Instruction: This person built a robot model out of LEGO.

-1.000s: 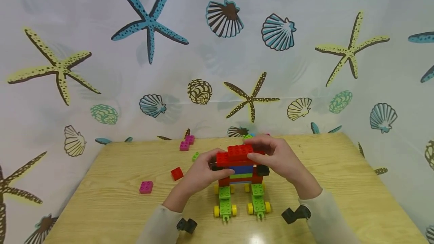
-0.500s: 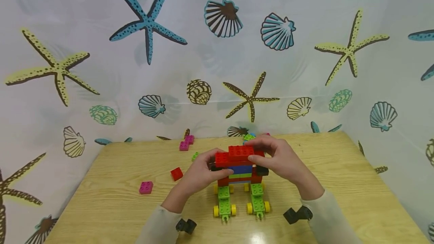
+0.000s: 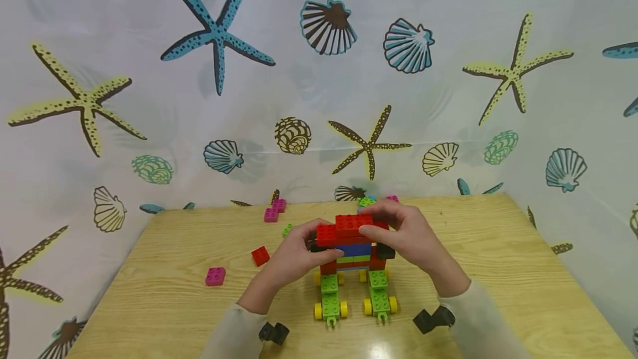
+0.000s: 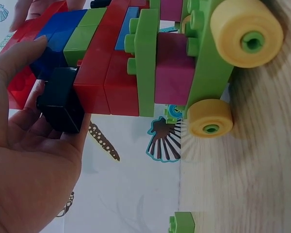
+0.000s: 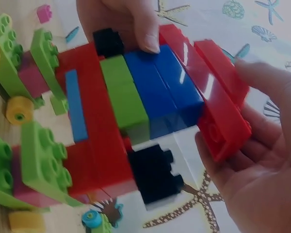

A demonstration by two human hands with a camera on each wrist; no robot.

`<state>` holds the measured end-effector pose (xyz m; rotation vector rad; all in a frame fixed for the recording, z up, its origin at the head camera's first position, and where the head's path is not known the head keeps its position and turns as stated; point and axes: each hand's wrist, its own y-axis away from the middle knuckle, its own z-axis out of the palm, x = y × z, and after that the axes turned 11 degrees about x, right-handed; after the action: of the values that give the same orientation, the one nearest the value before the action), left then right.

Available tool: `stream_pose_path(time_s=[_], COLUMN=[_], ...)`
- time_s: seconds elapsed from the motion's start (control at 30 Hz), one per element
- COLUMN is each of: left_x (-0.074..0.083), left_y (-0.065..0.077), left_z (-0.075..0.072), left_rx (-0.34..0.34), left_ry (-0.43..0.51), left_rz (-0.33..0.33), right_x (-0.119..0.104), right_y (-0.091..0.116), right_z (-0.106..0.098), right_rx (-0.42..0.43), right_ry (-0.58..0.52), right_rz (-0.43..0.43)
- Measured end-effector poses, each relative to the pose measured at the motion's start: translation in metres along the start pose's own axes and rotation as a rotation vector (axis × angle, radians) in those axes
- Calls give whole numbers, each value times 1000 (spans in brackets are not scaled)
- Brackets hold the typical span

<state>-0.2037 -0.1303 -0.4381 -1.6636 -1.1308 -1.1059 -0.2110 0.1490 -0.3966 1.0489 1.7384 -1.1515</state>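
A brick figure stands on the table on two green wheeled bases [image 3: 331, 304] with yellow wheels. Its body stacks red, green and blue bricks [image 5: 162, 92], with a black brick jutting out at each side; the right-hand black brick [image 5: 155, 174] shows its studs. On top lies a long red layer bearing another red brick [image 3: 353, 224]. My left hand [image 3: 298, 254] grips the figure's left side, thumb on the blue brick and fingers behind. My right hand [image 3: 412, 234] pinches the red top bricks at the right, thumb in front; its fingers are partly hidden behind them.
Left of the figure lie a loose red brick [image 3: 260, 256] and a magenta brick [image 3: 215, 276]. Farther back are two magenta bricks [image 3: 271, 215] and a small green brick [image 3: 287, 230]. Green and blue pieces [image 3: 366, 201] sit at the back edge before a patterned cloth [image 3: 319, 93].
My right hand has shifted slightly, its thumb a little left along the red top brick. My left hand and the figure stay almost still.
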Motion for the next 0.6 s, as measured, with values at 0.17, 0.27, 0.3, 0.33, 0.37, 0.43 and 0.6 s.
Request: stream_pose_path(time_s=[0.17, 0.27, 0.3, 0.33, 0.37, 0.43, 0.6], left_x=[-1, -2, -2, -2, -2, -3, -4], left_y=[-1, -1, -1, -1, -1, -1, 0], left_z=[-1, -1, -1, -1, -1, -1, -1], left_rx=[2, 5, 6, 6, 6, 6, 2], left_ry=[-15, -21, -22, -22, -22, -21, -14], left_rz=[-6, -3, -2, 0, 2, 7, 16], right_x=[0, 0, 0, -1, -1, -1, -1], right_y=[1, 2, 2, 2, 3, 3, 3], right_z=[6, 6, 6, 6, 7, 7, 8], right_rx=[46, 44, 42, 41, 39, 37, 28], right_ry=[7, 1, 1, 3, 4, 9, 10], right_rz=[15, -1, -3, -3, -4, -2, -7])
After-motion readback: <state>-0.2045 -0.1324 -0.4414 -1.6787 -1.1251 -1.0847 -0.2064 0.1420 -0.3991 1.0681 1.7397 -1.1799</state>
